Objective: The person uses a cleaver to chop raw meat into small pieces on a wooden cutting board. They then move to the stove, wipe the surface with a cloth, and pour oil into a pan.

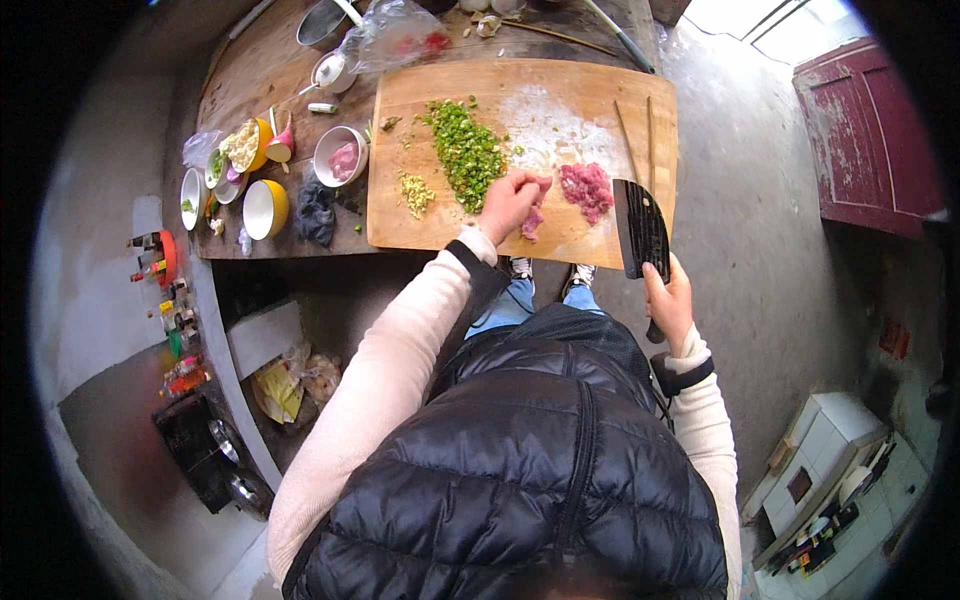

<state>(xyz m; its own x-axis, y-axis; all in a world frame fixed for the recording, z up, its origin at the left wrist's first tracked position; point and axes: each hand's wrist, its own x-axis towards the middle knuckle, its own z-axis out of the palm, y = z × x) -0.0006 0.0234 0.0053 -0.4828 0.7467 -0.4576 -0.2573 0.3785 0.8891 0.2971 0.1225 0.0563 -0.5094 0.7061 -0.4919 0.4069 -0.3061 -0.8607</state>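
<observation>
My left hand (512, 204) is over the wooden cutting board (480, 234), its fingers closed around a strip of raw meat (532, 223). My right hand (670, 298) grips the handle of a black-bladed cleaver (642, 229) at the board's right edge, the blade pointing away from me. Between the two hands lies a pile of chopped raw meat (586, 192). Left of it, chopped green vegetable (466, 154) forms a long heap, with a small pile of minced yellowish pieces (415, 194) beside it. Two chopsticks (651, 139) rest at the board's upper right.
A white bowl with raw meat (342, 156) stands left of the board, near a dark cloth (315, 210) and a yellow bowl (266, 210). A filled yellow bowl (251, 145) and a lidded white pot (331, 73) sit farther off. A gas stove (214, 457) is at lower left.
</observation>
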